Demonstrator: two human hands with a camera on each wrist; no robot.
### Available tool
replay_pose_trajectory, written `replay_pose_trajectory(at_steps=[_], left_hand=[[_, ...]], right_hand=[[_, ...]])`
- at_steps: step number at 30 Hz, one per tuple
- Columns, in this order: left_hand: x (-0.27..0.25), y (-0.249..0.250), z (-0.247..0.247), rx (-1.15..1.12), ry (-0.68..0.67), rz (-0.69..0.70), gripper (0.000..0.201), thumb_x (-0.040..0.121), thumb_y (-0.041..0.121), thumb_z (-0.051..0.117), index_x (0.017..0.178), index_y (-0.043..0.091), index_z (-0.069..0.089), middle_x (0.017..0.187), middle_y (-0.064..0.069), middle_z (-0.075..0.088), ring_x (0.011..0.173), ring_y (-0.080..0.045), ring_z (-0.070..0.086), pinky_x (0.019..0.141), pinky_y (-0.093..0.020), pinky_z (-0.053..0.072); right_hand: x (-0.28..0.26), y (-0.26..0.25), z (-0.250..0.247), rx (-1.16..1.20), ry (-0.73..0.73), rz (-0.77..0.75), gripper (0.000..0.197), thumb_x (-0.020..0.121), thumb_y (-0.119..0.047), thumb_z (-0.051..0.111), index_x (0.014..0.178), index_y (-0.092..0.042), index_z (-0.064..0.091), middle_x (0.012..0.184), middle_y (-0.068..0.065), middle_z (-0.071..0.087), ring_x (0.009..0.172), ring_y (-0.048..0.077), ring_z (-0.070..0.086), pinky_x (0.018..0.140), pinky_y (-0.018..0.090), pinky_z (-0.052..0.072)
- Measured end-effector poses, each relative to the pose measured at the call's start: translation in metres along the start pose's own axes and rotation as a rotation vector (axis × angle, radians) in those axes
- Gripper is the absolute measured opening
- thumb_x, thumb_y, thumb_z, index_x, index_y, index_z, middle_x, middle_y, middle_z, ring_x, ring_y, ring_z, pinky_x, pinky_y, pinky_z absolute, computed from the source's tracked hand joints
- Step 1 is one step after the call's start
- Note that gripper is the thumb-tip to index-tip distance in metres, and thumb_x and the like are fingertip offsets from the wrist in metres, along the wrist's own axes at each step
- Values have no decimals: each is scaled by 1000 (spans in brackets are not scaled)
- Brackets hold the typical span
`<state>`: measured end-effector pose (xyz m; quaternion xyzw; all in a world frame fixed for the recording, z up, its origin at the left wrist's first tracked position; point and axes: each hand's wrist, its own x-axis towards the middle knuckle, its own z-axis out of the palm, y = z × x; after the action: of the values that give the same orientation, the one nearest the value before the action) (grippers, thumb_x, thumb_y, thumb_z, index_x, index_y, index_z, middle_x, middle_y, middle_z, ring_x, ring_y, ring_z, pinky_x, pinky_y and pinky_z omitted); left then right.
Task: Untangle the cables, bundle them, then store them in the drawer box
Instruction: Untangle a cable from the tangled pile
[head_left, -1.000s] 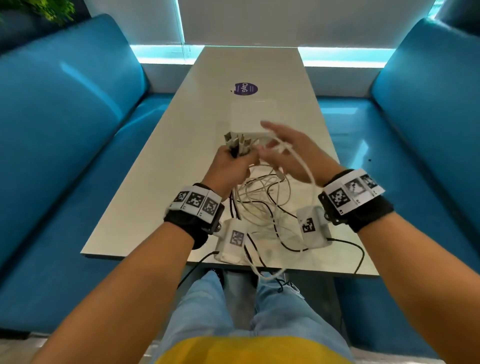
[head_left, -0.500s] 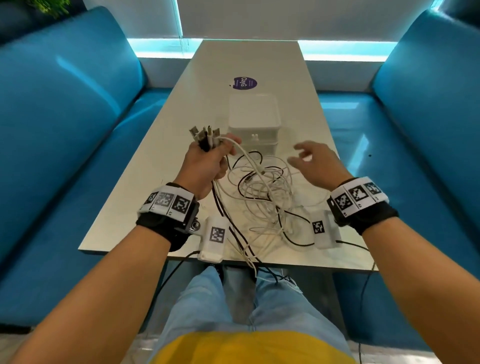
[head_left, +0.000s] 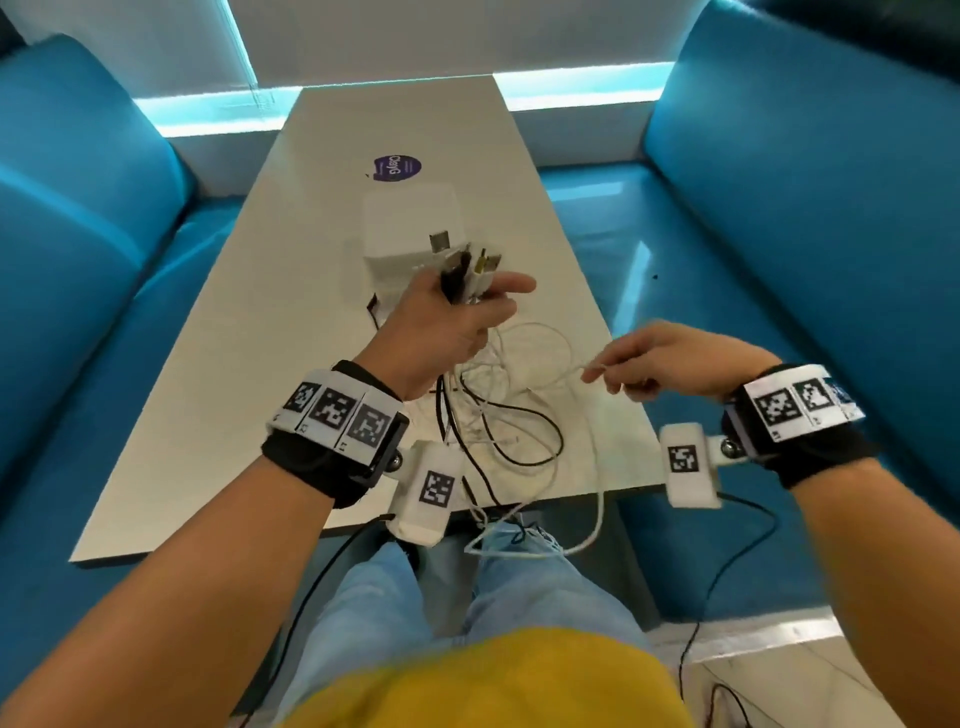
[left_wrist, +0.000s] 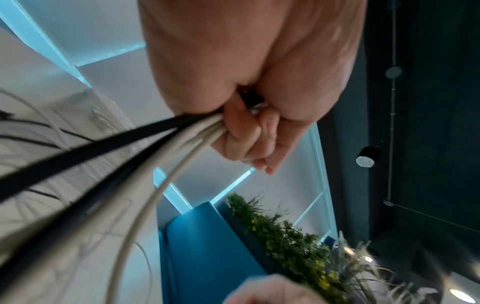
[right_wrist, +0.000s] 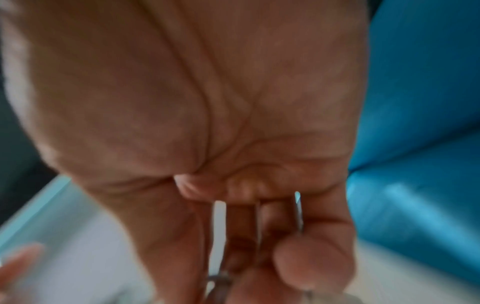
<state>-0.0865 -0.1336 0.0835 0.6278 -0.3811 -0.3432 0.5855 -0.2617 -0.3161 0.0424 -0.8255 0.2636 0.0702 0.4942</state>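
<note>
My left hand (head_left: 457, 317) grips a bunch of black and white cables near their plug ends (head_left: 467, 262), which stick up above my fist. In the left wrist view the same cables (left_wrist: 145, 148) run out of my curled fingers (left_wrist: 249, 133). Below that hand, loose cable loops (head_left: 509, 415) lie tangled on the table and hang over its near edge. My right hand (head_left: 602, 376) pinches one white cable (head_left: 550, 382) to the right of the tangle. The white drawer box (head_left: 400, 223) stands on the table just beyond my left hand.
The long pale table (head_left: 234, 364) carries a purple round sticker (head_left: 397, 167) behind the box. Blue padded benches (head_left: 78, 270) flank it on both sides. A white cable loop (head_left: 582, 540) dangles over my lap. Green plants (left_wrist: 285, 236) show behind the left bench.
My left hand has carried the bunch of plug ends to the right, in front of the box. My right hand, open before, has dropped and now pinches a white cable.
</note>
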Motion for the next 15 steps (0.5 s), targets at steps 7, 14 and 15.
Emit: replay_pose_trajectory(at_steps=[7, 14, 15], left_hand=[[6, 7, 83, -26, -229, 29, 23, 98, 6, 46, 98, 12, 69, 76, -5, 54, 42, -10, 28, 41, -19, 20], [7, -10, 167, -9, -269, 48, 35, 103, 25, 40, 80, 15, 64, 61, -3, 53, 51, -14, 41, 53, -24, 37], [7, -12, 176, -7, -253, 37, 38, 103, 27, 40, 74, 15, 61, 59, -4, 53, 53, -15, 44, 54, -24, 39]], right_hand=[[-56, 71, -8, -76, 95, 195, 41, 88, 4, 45, 106, -22, 70, 102, -3, 71, 47, 11, 46, 53, 27, 42], [-82, 62, 9, 272, 46, -64, 51, 74, -15, 71, 123, -18, 58, 125, 8, 62, 103, 10, 61, 86, 14, 46], [-83, 63, 12, 312, 68, -84, 47, 76, -8, 72, 121, -4, 58, 122, 16, 63, 104, 15, 62, 88, 14, 45]])
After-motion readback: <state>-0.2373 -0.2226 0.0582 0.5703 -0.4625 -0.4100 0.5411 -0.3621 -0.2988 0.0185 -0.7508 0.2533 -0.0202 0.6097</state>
